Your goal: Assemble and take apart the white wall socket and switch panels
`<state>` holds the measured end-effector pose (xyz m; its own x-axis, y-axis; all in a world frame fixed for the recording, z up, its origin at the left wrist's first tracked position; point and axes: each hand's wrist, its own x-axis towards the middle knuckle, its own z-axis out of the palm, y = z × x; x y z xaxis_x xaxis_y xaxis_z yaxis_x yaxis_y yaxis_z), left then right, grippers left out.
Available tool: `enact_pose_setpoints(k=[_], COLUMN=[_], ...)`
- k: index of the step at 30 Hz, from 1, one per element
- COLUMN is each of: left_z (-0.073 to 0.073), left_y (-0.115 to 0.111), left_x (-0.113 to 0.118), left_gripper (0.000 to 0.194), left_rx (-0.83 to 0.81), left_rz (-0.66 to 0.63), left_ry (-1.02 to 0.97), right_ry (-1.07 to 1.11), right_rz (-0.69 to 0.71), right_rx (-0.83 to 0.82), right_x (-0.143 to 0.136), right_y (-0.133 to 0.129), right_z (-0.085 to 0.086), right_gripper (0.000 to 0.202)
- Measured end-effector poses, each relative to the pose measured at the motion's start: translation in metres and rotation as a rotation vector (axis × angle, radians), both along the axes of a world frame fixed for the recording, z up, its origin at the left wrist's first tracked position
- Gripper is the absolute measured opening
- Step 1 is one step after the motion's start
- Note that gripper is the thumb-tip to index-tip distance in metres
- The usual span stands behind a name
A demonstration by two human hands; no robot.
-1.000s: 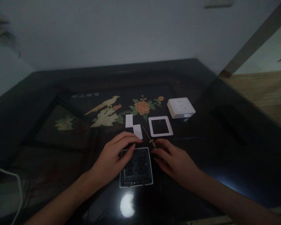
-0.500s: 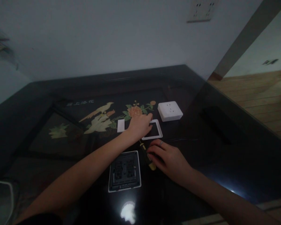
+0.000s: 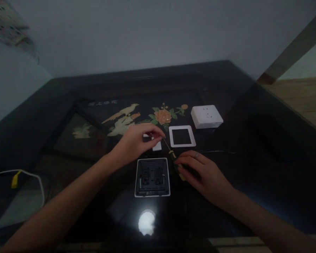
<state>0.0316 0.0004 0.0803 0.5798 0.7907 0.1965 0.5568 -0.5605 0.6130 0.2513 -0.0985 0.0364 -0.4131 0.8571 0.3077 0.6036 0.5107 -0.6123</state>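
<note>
My right hand (image 3: pixel 202 172) is closed, its fingers curled at the dark and yellow handle of a screwdriver (image 3: pixel 172 153). The screwdriver's shaft slants up and left to the fingertips of my left hand (image 3: pixel 140 142). Thumb and forefinger there are drawn together at the tip; whatever sits between them is too small to make out. Under and beside that hand lie small white rectangular pieces (image 3: pixel 157 144), partly covered. Nearer to me is a square switch panel (image 3: pixel 152 177) with a dark inner face and white rim. A white square frame (image 3: pixel 193 140) lies just beyond the screwdriver.
A white socket box (image 3: pixel 207 116) stands at the right on the dark glossy tabletop (image 3: pixel 242 140), which has a bird-and-flower inlay. On the left runs a white cable (image 3: pixel 33 174) with a yellow tag (image 3: pixel 15 180). The wall rises behind, with sockets (image 3: pixel 7 24) at upper left.
My left hand has come away from the white frame, moving left to the screwdriver's tip. My right hand stays at the handle. The whole view has shifted, so things appear farther right and higher.
</note>
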Motion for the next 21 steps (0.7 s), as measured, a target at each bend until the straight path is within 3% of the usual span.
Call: enact_pose_setpoints(k=[2,4,8,12,21], left_z=[-0.004,-0.014,-0.032,-0.038,-0.042], left_y=[-0.026,-0.049,-0.075,-0.082,-0.085], left_x=[-0.028,-0.048,-0.065,-0.065,-0.061], left_gripper=[0.008,0.005,0.006,0.008,0.006], left_rx=[-0.075,-0.144,-0.152,-0.162,-0.095], left_rz=[0.079,0.17,0.27,0.296,0.175], left_ry=[-0.171,-0.265,-0.319,-0.342,-0.325], right_ry=[0.009,-0.027,-0.14,-0.18,-0.22], right_rz=[0.038,0.079,0.126,0.131,0.142], right_rx=[-0.032,-0.073,-0.102,-0.109,-0.086], right_x=[-0.005,-0.012,-0.022,-0.024,-0.024], right_y=[-0.006,-0.011,-0.015,-0.012,-0.011], right_z=[-0.001,-0.004,-0.012,-0.014,-0.01], right_gripper=[0.023,0.044,0.082,0.081,0.077])
